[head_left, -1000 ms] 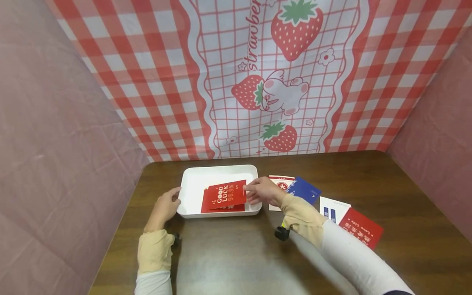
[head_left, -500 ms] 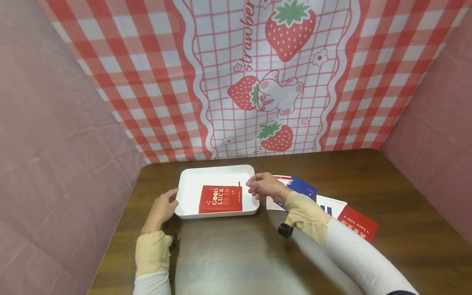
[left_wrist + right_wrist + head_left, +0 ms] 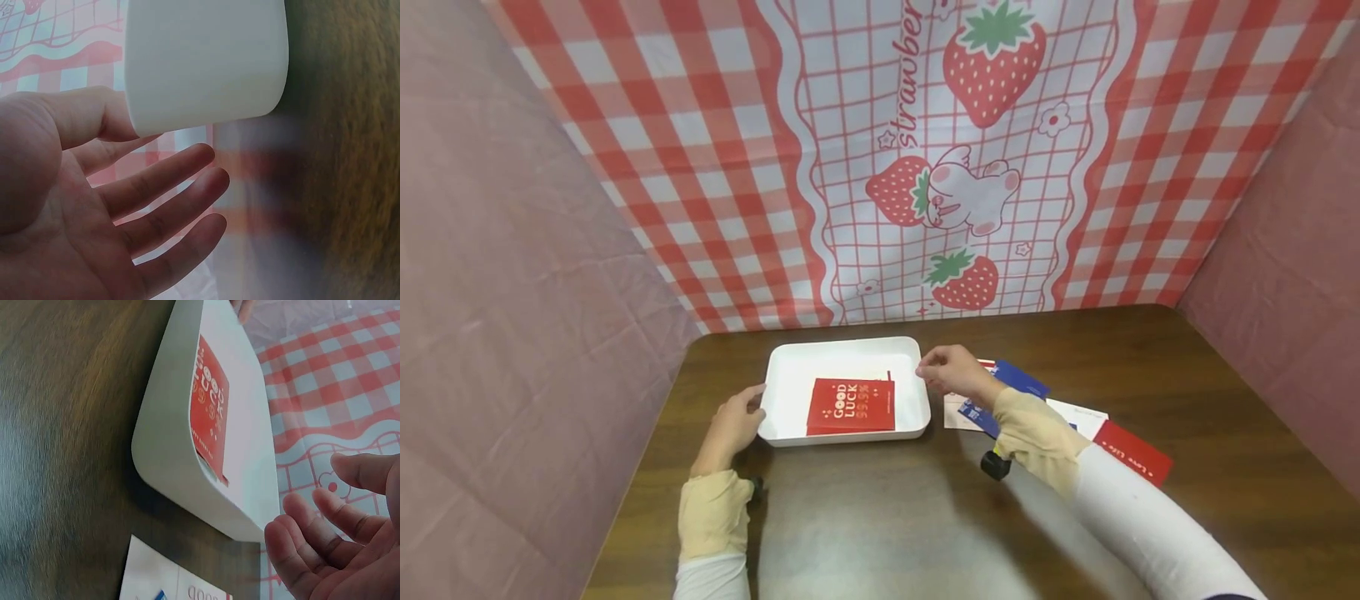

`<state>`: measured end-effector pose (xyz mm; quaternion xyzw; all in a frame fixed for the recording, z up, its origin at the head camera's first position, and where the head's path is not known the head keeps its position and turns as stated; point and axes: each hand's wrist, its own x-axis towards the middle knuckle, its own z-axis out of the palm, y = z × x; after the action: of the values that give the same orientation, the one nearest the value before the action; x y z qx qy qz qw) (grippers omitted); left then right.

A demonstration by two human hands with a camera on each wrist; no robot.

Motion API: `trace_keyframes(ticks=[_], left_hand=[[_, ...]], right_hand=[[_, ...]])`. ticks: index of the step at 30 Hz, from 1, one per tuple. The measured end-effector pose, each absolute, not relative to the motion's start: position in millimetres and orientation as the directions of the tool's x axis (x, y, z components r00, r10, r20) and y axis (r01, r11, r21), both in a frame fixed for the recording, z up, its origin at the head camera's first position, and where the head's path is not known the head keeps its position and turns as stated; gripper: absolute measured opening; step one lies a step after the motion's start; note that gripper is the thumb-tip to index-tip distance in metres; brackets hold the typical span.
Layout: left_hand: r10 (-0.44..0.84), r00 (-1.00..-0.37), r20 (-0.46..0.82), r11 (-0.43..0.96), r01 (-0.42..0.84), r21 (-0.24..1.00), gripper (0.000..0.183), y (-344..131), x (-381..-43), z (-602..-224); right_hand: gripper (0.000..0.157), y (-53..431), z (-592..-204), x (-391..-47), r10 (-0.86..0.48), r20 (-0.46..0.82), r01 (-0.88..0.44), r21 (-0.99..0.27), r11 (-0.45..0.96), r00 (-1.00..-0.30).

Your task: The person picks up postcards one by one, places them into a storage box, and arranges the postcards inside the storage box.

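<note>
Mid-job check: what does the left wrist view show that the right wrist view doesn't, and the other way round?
Only left wrist: the palm of the left hand, fingers spread, at the white tray.
Only right wrist: the right hand, holding nothing; the red GOOD LUCK card inside the tray; part of a white card on the wooden table.
Both: the white tray, the wooden table and the red-and-white checked cloth.
</note>
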<state>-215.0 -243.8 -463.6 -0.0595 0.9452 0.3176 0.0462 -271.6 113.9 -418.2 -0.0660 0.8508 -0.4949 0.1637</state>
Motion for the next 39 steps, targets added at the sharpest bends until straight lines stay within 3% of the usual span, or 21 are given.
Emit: trace_keyframes(ticks=[17,29,39], left_hand=[[-0.060,-0.995,-0.081,0.799,-0.097,0.594,0.049,-243,-212,-464],[-0.072,-0.994,-0.087,0.788,-0.110,0.606,0.049,-247,-213,-464],[-0.070,-0.994,-0.083,0.789,-0.106,0.605,0.049,-245,-215,-462]], right_hand=[[0.026,144,-428,-271,-0.237,-0.099,-0.086,-0.744,0.662,-0.967],[0.041,168,-426,-284,-0.265,-0.036,-0.198,-0.569,0.798,-0.964],[0.056,185,-432,-287,-0.262,-0.103,-0.195,-0.429,0.882,-0.960]])
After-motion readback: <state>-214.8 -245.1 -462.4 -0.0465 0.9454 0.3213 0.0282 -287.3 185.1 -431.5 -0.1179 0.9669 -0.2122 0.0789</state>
